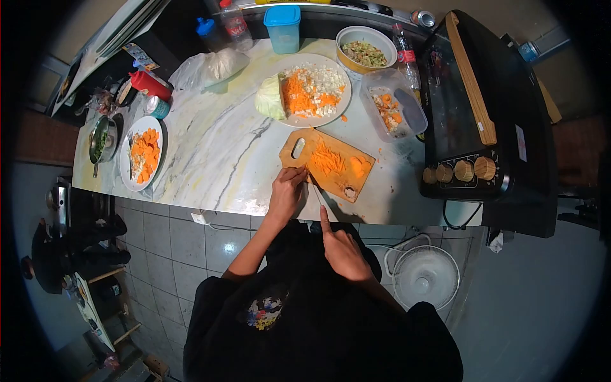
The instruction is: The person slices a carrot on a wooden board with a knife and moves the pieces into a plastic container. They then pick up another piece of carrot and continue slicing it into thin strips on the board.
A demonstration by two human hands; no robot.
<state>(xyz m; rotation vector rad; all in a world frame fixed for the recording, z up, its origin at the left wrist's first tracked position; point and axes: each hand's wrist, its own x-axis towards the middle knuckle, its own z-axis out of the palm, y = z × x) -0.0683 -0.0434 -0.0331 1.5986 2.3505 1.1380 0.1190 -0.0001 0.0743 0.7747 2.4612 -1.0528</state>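
A wooden cutting board (304, 167) lies at the counter's front edge, bearing shredded carrot (326, 159), larger orange pieces (360, 167) at its right and a small pale piece (349, 191) near the lower corner. My left hand (289, 184) is closed at the board's left edge, near the knife's tip; what its fingers hold is too small to name. In my right hand (344, 250) is a knife (316, 194), index finger stretched along it, blade pointing up and left. Beyond the board, a large plate (340, 108) carries chopped white and orange vegetables and a cabbage piece (270, 99).
At the right stand a black oven (509, 114), a plastic container (414, 118), a bowl (389, 48) and a bottle (406, 57). On the left are an oval plate (158, 130) of carrot and a pot (112, 137). A white basket fan (425, 278) stands below.
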